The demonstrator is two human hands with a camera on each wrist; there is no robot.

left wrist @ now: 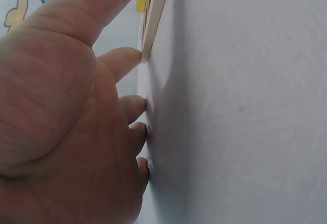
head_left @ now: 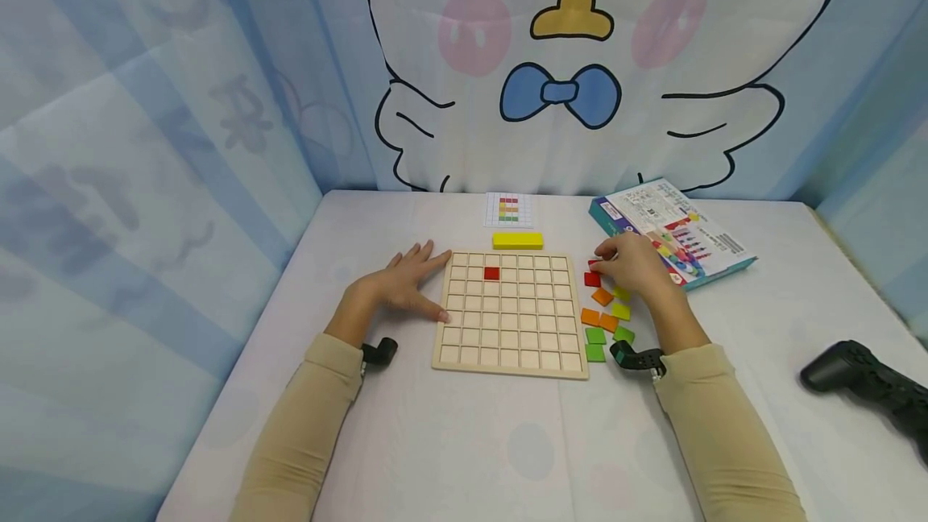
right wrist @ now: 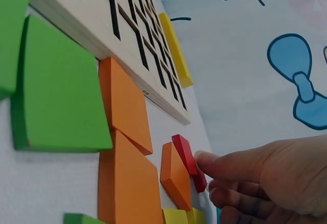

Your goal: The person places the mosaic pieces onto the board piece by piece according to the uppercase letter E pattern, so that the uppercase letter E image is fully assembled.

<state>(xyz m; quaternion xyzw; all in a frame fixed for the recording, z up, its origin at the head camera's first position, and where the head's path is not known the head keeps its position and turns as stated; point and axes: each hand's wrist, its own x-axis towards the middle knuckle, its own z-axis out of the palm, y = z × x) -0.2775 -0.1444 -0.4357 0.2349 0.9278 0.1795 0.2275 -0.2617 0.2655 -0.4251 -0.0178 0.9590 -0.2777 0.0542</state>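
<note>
A wooden grid board [head_left: 510, 374] lies on the table with one red square tile [head_left: 491, 273] in an upper cell. My left hand [head_left: 406, 280] rests at the board's left side, fingers spread, with thumb and index finger touching its edge; the left wrist view shows the index fingertip [left wrist: 134, 56] at the frame. Beyond the board's upper right corner, my right hand [head_left: 629, 263] pinches a red tile [right wrist: 201, 179], partly hidden by the fingers. Another red tile [head_left: 592, 279] lies just nearer. Orange tiles [head_left: 590, 316], yellow tiles [head_left: 620, 311] and green tiles [head_left: 595, 353] lie along the board's right side.
A yellow block [head_left: 518, 241] stands behind the board, with a pattern card [head_left: 509, 209] of coloured squares beyond it. At the back right lies a printed box [head_left: 674, 232], close to my right hand. A black game controller [head_left: 870, 385] sits at the right edge.
</note>
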